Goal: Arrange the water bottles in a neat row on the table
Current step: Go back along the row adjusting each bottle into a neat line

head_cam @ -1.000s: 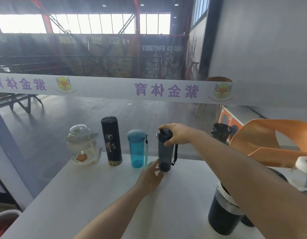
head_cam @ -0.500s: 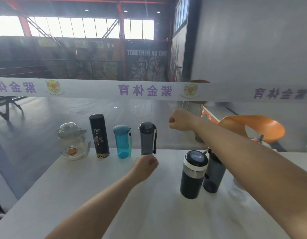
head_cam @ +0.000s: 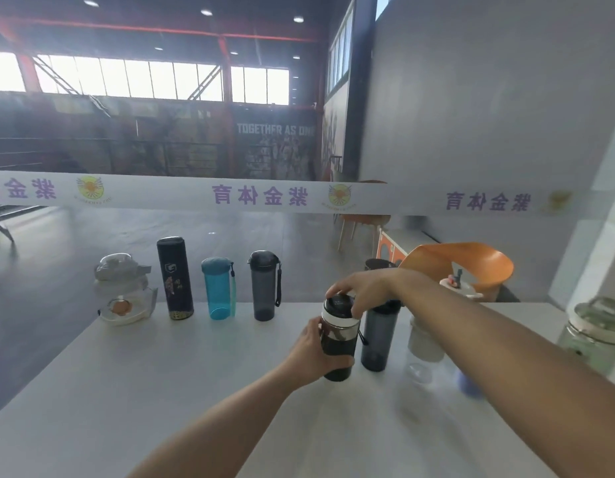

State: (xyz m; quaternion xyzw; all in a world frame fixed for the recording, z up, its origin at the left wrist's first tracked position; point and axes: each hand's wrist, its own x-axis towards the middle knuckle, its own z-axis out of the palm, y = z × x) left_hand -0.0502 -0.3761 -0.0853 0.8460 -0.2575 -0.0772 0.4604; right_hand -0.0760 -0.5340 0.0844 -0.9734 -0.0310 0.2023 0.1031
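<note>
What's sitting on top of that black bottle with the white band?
The right hand rests on the lid of the black bottle with the white band, fingers curled over it. The left hand wraps its side. Most of the lid is covered.

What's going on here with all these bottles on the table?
A person is lining up water bottles along the far edge of a white table. Four already stand in a row: a clear jug-shaped bottle, a tall black flask, a blue bottle and a smoky grey bottle. Both hands are on a black bottle with a white band: the left hand around its body, the right hand on its lid. More bottles wait at the right.
</note>
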